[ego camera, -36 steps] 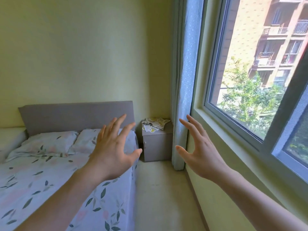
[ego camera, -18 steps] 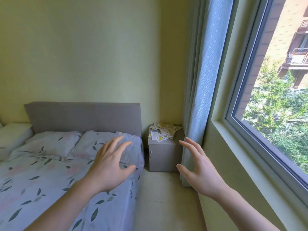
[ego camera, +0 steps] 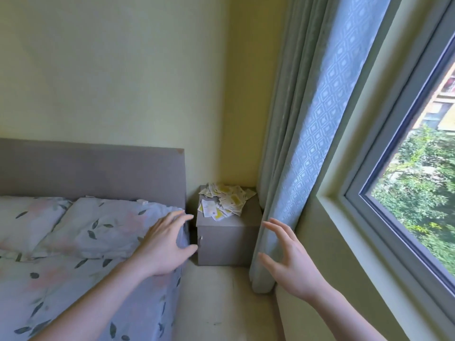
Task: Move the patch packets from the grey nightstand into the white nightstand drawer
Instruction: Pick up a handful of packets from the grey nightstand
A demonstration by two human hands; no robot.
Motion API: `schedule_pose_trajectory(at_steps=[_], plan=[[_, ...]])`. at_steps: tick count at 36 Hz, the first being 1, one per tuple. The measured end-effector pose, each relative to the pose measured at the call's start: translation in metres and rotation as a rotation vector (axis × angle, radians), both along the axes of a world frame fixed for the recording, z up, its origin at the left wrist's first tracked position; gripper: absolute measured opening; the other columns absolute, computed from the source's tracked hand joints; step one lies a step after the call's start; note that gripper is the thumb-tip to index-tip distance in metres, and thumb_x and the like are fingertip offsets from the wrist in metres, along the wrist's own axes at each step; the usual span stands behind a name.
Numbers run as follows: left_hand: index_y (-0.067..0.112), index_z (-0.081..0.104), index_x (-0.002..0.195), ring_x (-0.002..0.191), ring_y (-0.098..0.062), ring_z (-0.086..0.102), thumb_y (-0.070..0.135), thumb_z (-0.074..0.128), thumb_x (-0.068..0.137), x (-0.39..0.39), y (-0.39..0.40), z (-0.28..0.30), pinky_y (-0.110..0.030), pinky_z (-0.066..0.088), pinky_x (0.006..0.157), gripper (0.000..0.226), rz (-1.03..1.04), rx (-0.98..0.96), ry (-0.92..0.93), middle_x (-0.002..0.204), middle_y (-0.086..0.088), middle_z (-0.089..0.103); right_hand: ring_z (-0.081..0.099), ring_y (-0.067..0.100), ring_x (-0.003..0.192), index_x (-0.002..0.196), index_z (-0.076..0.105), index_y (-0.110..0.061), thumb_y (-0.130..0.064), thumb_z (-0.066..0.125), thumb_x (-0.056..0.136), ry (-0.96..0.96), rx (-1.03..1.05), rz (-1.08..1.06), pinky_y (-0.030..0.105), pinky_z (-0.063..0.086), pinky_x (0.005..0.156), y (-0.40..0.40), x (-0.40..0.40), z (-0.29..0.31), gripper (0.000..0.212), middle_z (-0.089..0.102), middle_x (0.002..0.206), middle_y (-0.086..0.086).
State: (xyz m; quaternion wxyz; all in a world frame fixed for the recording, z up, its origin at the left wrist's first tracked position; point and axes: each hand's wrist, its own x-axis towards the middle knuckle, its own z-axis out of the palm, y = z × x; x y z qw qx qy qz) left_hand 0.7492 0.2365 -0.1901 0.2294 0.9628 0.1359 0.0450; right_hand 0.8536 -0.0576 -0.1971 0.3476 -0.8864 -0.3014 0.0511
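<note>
A loose pile of white and yellow patch packets [ego camera: 222,201] lies on top of the grey nightstand [ego camera: 227,242], which stands in the room's corner between the bed and the curtain. My left hand [ego camera: 163,244] reaches forward over the bed's corner, fingers spread and holding nothing, short of the nightstand's left side. My right hand [ego camera: 288,258] is stretched out in front of the curtain, fingers straight and empty, to the right of the nightstand. The white nightstand is out of view.
The bed [ego camera: 73,279] with leaf-print sheets, two pillows [ego camera: 105,227] and a grey headboard [ego camera: 93,168] fills the left. A pale blue curtain [ego camera: 295,168] hangs right of the nightstand beside a large window [ego camera: 413,180]. A narrow strip of floor [ego camera: 221,303] leads to the nightstand.
The view has come closer to the grey nightstand and tilted down. Both hands have dropped lower and now reach nearer the nightstand, still empty.
</note>
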Motion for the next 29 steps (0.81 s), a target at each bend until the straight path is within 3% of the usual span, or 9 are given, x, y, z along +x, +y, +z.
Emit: schedule_pose_trajectory(at_steps=[6,14,19,23,29], plan=[[0.031,0.041,0.146,0.142,-0.009,0.033,0.048,0.066,0.083,0.11,0.016,-0.023,-0.027,0.028,0.114,0.069,-0.063,-0.082,0.058,0.152,0.016,0.032,0.029,-0.012,0.139,0.147,0.04,-0.041,-0.034,0.067,0.092,0.079,-0.022,-0.061,0.009,0.02,0.109,0.012,0.086,-0.024,0.062,0.027,0.157,-0.025],[0.031,0.041,0.146,0.141,-0.008,0.036,0.044,0.068,0.086,0.244,0.054,-0.079,-0.027,0.031,0.114,0.067,0.034,-0.182,0.171,0.152,0.016,0.034,0.04,-0.003,0.137,0.145,0.043,-0.04,-0.034,0.069,0.09,0.169,-0.012,-0.031,0.03,0.038,0.116,0.053,0.227,-0.072,0.061,0.033,0.153,-0.024],[0.025,0.045,0.145,0.138,-0.01,0.04,0.04,0.07,0.086,0.306,0.077,-0.108,-0.022,0.032,0.106,0.066,0.157,-0.264,0.262,0.15,0.009,0.041,0.042,-0.002,0.133,0.145,0.047,-0.03,-0.031,0.07,0.088,0.256,-0.073,0.027,0.011,0.028,0.11,0.086,0.307,-0.1,0.062,0.037,0.147,-0.019],[0.027,0.051,0.138,0.132,-0.011,0.045,0.037,0.071,0.086,0.342,0.096,-0.124,-0.018,0.031,0.095,0.057,0.246,-0.339,0.281,0.146,0.006,0.047,0.048,0.002,0.121,0.146,0.048,-0.026,-0.025,0.07,0.087,0.348,-0.136,0.08,0.013,0.035,0.105,0.119,0.367,-0.12,0.063,0.043,0.143,-0.014],[0.025,0.051,0.139,0.133,-0.014,0.047,0.042,0.073,0.082,0.39,0.13,-0.154,-0.023,0.035,0.099,0.063,0.358,-0.413,0.355,0.146,0.003,0.048,0.051,0.01,0.129,0.144,0.05,-0.027,-0.025,0.068,0.084,0.454,-0.191,0.089,0.018,0.039,0.107,0.174,0.44,-0.15,0.063,0.045,0.139,-0.011]])
